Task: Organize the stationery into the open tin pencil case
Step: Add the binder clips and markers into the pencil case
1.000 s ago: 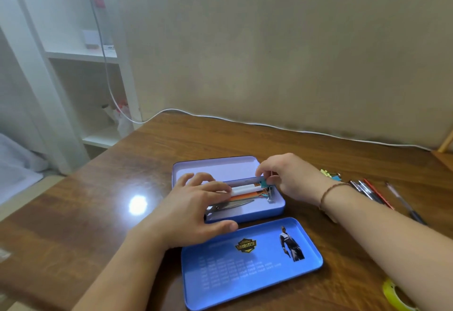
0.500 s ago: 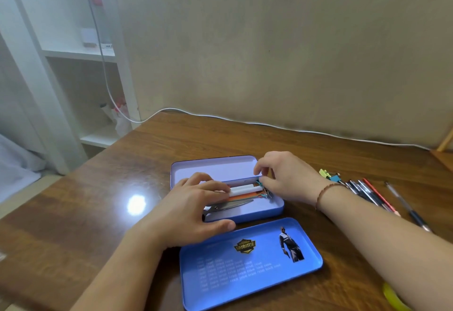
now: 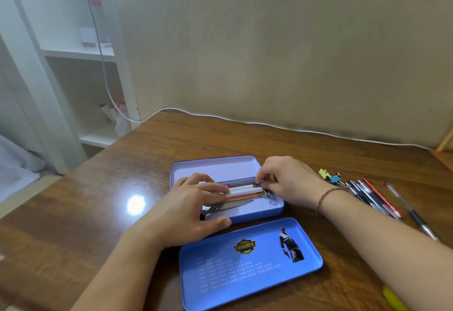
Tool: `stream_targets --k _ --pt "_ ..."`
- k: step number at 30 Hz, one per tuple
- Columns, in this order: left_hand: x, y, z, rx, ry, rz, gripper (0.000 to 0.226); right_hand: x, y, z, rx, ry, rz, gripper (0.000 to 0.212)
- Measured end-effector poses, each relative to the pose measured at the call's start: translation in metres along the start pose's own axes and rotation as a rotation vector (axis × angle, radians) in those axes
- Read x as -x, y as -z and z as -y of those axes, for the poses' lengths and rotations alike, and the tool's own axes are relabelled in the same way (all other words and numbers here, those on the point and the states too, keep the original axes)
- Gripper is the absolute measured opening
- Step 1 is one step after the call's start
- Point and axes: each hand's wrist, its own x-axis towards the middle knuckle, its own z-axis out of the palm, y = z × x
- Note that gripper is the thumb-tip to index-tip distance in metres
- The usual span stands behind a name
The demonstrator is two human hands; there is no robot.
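**Both hands at the open tin, clip end being handled**

Open tin pencil case (image 3: 215,167) sits mid-tabletop (image 3: 103,188), pale lilac inside, blue outer wall. Its lid (image 3: 250,261) lies separate just in front, inside face up, blue with a badge logo and a printed figure. Lid and case edges are close, touching or not I cannot tell.

Left hand (image 3: 186,212) lies flat over the case's left end, palm down, thumb along the near wall, fingertips pressing on a white stick (image 3: 245,190) inside. Not clenched; more pressing down than gripping.

Right hand (image 3: 284,181) is at the case's right end, thumb and forefinger pinched on a small teal binder clip (image 3: 263,192) by the white stick's tip. Wrist wears a thin braided cord bracelet (image 3: 326,194).

Inside the case: white stick, an orange strip (image 3: 241,197) under/beside it, and scissors (image 3: 230,205) along the near side, blades pointing right, handles hidden under the left hand.

Still outside on the tabletop, to the right: a yellow and a blue binder clip (image 3: 329,176), then a bunch of pens (image 3: 367,195) with a red pencil (image 3: 382,196), plus one pen (image 3: 409,210) lying apart. Yellow object (image 3: 394,298) partly cut off at the bottom right edge, unclear what.

White cable (image 3: 294,129) runs along the tabletop's back edge by the wall. White shelf unit (image 3: 81,51) at left.
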Motion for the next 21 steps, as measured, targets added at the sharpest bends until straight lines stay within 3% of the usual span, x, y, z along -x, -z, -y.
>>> stream_targets --k 8,13,15,18,21 --pt "0.0 -0.001 0.001 0.017 -0.006 -0.012 0.07 0.012 -0.006 0.0 0.082 -0.024 -0.056 0.013" --pt "0.0 -0.001 0.002 0.026 -0.015 -0.028 0.069 0.01 -0.005 -0.001 -0.026 -0.075 -0.052 0.01" --pt "0.001 -0.001 0.002 0.037 -0.025 -0.042 0.066 0.011 0.007 -0.009 -0.135 -0.096 -0.155 0.005" --pt "0.001 -0.001 0.002 0.066 -0.044 -0.082 0.059 0.014 0.03 -0.046 -0.121 -0.243 -0.302 0.012" --pt "0.001 -0.001 0.002 0.077 -0.054 -0.093 0.059 0.027 0.04 -0.087 0.082 -0.497 -0.186 0.007"
